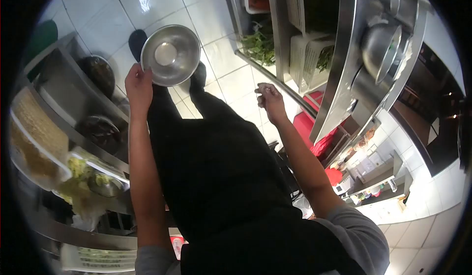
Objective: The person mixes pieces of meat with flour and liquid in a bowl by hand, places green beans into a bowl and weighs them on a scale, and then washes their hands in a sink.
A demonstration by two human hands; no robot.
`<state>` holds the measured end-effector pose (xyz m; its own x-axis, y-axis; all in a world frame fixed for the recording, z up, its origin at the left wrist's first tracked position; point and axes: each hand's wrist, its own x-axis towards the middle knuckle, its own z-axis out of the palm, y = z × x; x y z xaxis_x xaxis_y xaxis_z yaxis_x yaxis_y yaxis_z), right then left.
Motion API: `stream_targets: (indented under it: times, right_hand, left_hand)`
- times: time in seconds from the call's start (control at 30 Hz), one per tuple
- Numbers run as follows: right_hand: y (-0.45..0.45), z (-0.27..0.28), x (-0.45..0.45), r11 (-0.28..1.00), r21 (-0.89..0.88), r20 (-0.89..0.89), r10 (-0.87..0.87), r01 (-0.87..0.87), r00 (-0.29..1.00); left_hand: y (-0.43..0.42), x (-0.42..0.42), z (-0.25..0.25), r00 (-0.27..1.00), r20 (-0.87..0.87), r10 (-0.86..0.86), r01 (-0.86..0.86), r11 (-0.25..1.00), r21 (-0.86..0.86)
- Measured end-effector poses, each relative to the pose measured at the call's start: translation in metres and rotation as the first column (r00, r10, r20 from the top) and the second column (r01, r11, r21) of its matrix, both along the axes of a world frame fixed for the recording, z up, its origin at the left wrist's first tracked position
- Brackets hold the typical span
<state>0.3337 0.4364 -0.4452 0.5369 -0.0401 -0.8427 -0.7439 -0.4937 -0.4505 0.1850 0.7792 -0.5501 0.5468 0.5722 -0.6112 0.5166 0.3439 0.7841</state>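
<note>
A round stainless steel bowl (184,58) hangs over the tiled floor, its inside facing me; no food shows in it. My left hand (139,85) grips its near-left rim, with the thumb on the inner side and the other fingers mostly hidden behind the rim. My right hand (270,100) is held out to the right, away from the bowl, with its fingers loosely curled. Nothing shows in that hand, though pale bits seem to mark the fingers. The nearest thing to it is the metal rail (278,80) of the right-hand shelving.
On the left, a steel counter carries a white tub of pale brown food (42,132) and chopped greens (78,171). Leafy herbs (259,46) and a white crate (305,61) sit on the right-hand shelving. Steel bowls (381,51) stand on the steel counter (337,73) above. White tiles (216,19) cover the floor.
</note>
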Motion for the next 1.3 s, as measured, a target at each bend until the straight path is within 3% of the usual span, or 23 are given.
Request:
stream_targets:
  times: [0.17, 0.23, 0.27, 0.3, 0.37, 0.47, 0.57, 0.6, 0.67, 0.7, 0.83, 0.9, 1.03, 1.1, 1.17, 1.23, 1.3]
  right_hand:
    - [-0.049, -0.009, -0.013, 0.992, 0.124, 0.003, -0.038, 0.037, 0.999]
    - [-0.063, -0.008, -0.021, 0.986, 0.163, -0.009, -0.019, 0.020, 1.000]
    - [-0.070, -0.008, -0.025, 0.980, 0.198, -0.017, 0.000, 0.003, 1.000]
    - [-0.077, -0.008, -0.030, 0.980, 0.198, -0.019, -0.002, 0.006, 1.000]
    - [-0.089, -0.006, -0.039, 0.978, 0.205, -0.022, 0.047, -0.041, 0.999]
    - [-0.121, -0.004, -0.059, 0.982, 0.154, 0.036, 0.109, -0.113, 0.993]
    - [-0.141, 0.002, -0.075, 0.989, 0.057, 0.072, 0.133, -0.137, 0.988]
    - [-0.158, 0.003, -0.086, 0.989, 0.102, 0.087, 0.096, -0.105, 0.992]
    - [-0.181, 0.011, -0.098, 0.994, 0.101, 0.102, 0.030, -0.041, 0.994]
    - [-0.193, 0.014, -0.101, 0.994, 0.102, 0.118, 0.020, -0.032, 0.993]
    - [-0.249, 0.011, -0.106, 0.996, 0.040, 0.145, 0.079, -0.085, 0.986]
    - [-0.277, 0.005, -0.100, 0.993, -0.029, 0.060, 0.120, -0.118, 0.991]
    - [-0.357, -0.022, -0.090, 1.000, 0.020, 0.079, -0.004, 0.002, 0.997]
    - [-0.413, -0.035, -0.090, 0.997, -0.075, 0.126, -0.016, 0.026, 0.992]
    - [-0.463, -0.050, -0.085, 0.985, -0.105, 0.177, -0.116, 0.136, 0.977]
    - [-0.502, -0.060, -0.081, 0.962, -0.152, 0.287, -0.178, 0.228, 0.941]
    - [-0.530, -0.075, -0.075, 0.939, -0.061, 0.345, -0.298, 0.338, 0.890]
  left_hand:
    - [-0.089, -0.013, -0.008, 0.996, 0.056, -0.068, 0.062, 0.992, 0.107]
    - [-0.128, -0.020, -0.011, 0.981, 0.092, -0.172, 0.167, 0.984, 0.062]
    - [-0.143, -0.015, 0.002, 0.973, 0.025, -0.230, 0.227, 0.969, 0.094]
    - [-0.155, -0.013, 0.013, 0.972, 0.024, -0.232, 0.229, 0.969, 0.093]
    - [-0.175, -0.008, 0.032, 0.914, 0.029, -0.405, 0.404, 0.914, 0.024]
    - [-0.213, -0.005, 0.043, 0.894, 0.180, -0.410, 0.424, 0.905, -0.045]
    - [-0.235, -0.001, 0.055, 0.780, 0.099, -0.618, 0.625, 0.776, -0.083]
    - [-0.245, -0.007, 0.055, 0.771, 0.103, -0.629, 0.637, 0.766, -0.088]
    - [-0.269, -0.014, 0.051, 0.867, 0.309, -0.390, 0.491, 0.772, -0.404]
    - [-0.279, -0.019, 0.054, 0.859, 0.322, -0.399, 0.505, 0.768, -0.395]
    - [-0.299, -0.051, 0.059, 0.882, 0.249, -0.401, 0.465, 0.829, -0.312]
    - [-0.311, -0.059, 0.069, 0.873, 0.015, -0.487, 0.479, 0.851, -0.214]
    - [-0.404, -0.036, 0.118, 0.785, 0.165, -0.597, 0.611, 0.790, -0.050]
    - [-0.478, -0.012, 0.124, 0.670, 0.318, -0.671, 0.658, 0.735, 0.165]
    - [-0.539, 0.026, 0.138, 0.543, 0.276, -0.793, 0.681, 0.608, 0.408]
    - [-0.585, 0.066, 0.130, 0.527, 0.224, -0.820, 0.616, 0.550, 0.564]
    - [-0.609, 0.111, 0.113, 0.584, 0.176, -0.793, 0.477, 0.510, 0.716]
